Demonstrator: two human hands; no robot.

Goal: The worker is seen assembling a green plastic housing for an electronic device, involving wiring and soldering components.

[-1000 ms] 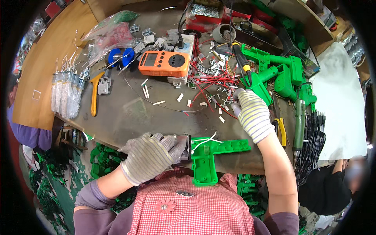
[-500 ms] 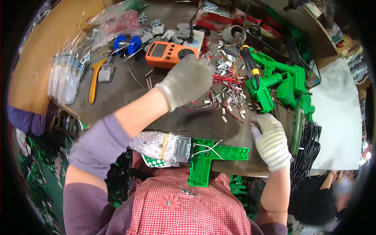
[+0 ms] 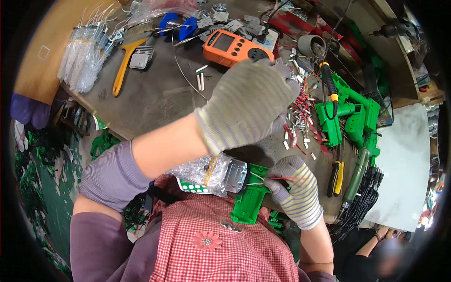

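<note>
In a striped glove, my right hand [image 3: 297, 191] is closed in a pinch on a thin red wire [image 3: 287, 178]. It sits over the green plastic housing half [image 3: 249, 204], near the pale wires [image 3: 255, 177] lying across it. My left hand [image 3: 251, 101], in the same kind of glove, reaches over the bench beside the heap of red wires with small white connectors [image 3: 300, 110]. Its fingers are blurred and partly hidden by the hand's back. Beside the housing lies a clear-wrapped pack [image 3: 204, 171] with a yellow band.
Just beyond my left hand lies an orange meter [image 3: 235, 49]. A yellow-handled brush [image 3: 126, 58] and wrapped parts [image 3: 87, 61] lie left. To the right are a soldering iron [image 3: 329, 80], green housings [image 3: 359, 120], yellow-black pliers [image 3: 336, 178], a green screwdriver [image 3: 358, 181] and black cables [image 3: 364, 199].
My right hand has moved left and nearer, from the bench beside the wire heap to the green housing, with the red wire. My left hand has shifted slightly right; the view has also shifted.
</note>
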